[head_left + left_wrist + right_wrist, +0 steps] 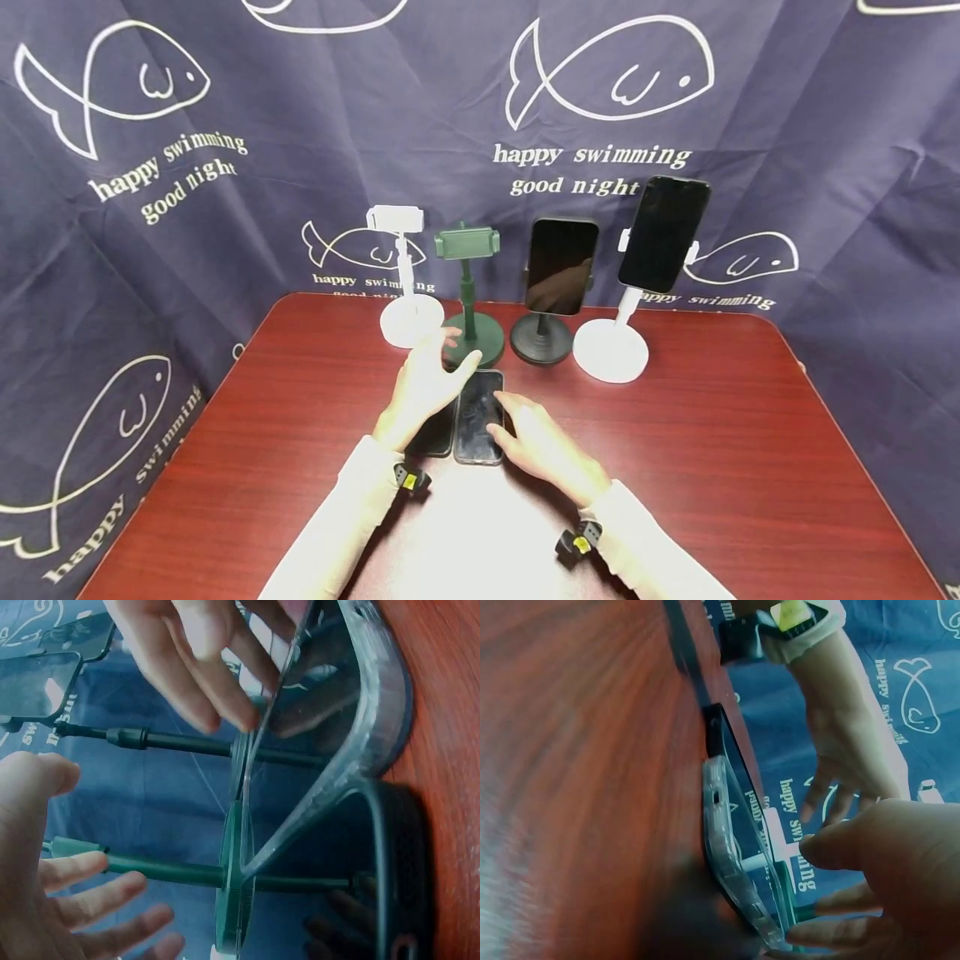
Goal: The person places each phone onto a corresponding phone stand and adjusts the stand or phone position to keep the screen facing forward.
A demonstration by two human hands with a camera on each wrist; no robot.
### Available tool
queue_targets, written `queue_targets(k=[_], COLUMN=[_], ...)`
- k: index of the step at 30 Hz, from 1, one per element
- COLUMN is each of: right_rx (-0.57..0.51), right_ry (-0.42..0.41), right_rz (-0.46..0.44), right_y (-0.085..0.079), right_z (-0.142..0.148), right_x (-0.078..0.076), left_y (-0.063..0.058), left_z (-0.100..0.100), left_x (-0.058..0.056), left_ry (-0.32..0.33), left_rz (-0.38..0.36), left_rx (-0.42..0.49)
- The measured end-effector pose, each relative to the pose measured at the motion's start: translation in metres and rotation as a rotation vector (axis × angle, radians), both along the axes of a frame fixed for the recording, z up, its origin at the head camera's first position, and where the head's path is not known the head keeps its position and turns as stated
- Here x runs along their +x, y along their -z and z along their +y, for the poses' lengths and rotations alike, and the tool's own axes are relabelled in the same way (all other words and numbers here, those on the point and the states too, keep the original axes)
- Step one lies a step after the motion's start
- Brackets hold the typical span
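Two phones lie side by side, screens up, on the red-brown table. The right-hand phone, in a clear case (474,425), shows reflections on its dark screen; its case edge (386,697) stands out in the left wrist view. Beside it is a phone in a black case (435,437), partly covered by my left hand (427,382). That hand hovers over the phones' far ends, fingers spread, holding nothing. My right hand (546,442) is at the clear-cased phone's right side, thumb over the screen and fingertips by the edge; thumb and fingers are apart in the right wrist view.
Behind the phones stand a white phone stand (412,322) and a green phone stand (483,340), both with bare clamps. To the right, a black stand (542,340) and another white stand (611,352) each bear a phone. A fish-print curtain (450,100) hangs behind the table.
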State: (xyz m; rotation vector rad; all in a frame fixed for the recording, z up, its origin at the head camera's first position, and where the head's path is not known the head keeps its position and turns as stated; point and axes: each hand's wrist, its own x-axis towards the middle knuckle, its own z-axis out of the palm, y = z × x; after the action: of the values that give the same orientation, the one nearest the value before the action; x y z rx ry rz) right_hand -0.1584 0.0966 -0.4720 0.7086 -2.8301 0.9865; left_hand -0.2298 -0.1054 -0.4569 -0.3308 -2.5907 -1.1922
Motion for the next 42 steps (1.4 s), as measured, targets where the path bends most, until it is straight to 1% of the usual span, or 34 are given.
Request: queue_targets(k=[2, 5, 10, 14, 17, 19, 23, 27, 32, 36, 39, 42], right_rx=[-0.012, -0.029, -0.029, 0.011, 0.032, 0.031, 0.017, 0.013, -0.003, -0.028, -0.031, -0.032], right_ry=[0.021, 0.07, 0.186, 0.239, 0.237, 0.227, 0.205, 0.192, 0.162, 0.134, 0.12, 0.114], right_rz=[-0.011, 0.009, 0.037, -0.005, -0.063, -0.088, -0.093, -0.096, -0.138, -0.133, -0.107, -0.1], right_y=[0.0, 0.001, 0.005, 0.006, 0.008, 0.008, 0.009, 0.01, 0.01, 0.012, 0.013, 0.013], right_z=[0.001, -0.001, -0.005, -0.006, -0.006, -0.007, -0.008, -0.008, -0.009, -0.009, -0.01, -0.011], right_x=[0.004, 0.008, 0.015, 0.022, 0.025, 0.027, 0.028, 0.026, 0.024, 0.025, 0.026, 0.027], left_y=[0.001, 0.003, 0.011, 0.018, 0.022, 0.024, 0.024, 0.024, 0.025, 0.023, 0.02, 0.018], left_z=[0.0, -0.001, -0.001, 0.001, 0.002, 0.003, 0.005, 0.007, 0.01, 0.011, 0.011, 0.01], left_x=[0.002, 0.002, 0.003, 0.006, 0.008, 0.009, 0.01, 0.008, 0.008, 0.012, 0.014, 0.015], left_ry=[-0.04, -0.059, -0.037, -0.015, -0.018, -0.021, -0.024, -0.02, -0.001, 0.007, 0.009, 0.018], left_rz=[-0.032, -0.037, -0.021, -0.017, -0.015, -0.021, -0.04, -0.067, -0.109, -0.133, -0.136, -0.136], left_rx=[-0.085, -0.157, -0.263, -0.352, -0.394, -0.407, -0.427, -0.456, -0.471, -0.491, -0.522, -0.546])
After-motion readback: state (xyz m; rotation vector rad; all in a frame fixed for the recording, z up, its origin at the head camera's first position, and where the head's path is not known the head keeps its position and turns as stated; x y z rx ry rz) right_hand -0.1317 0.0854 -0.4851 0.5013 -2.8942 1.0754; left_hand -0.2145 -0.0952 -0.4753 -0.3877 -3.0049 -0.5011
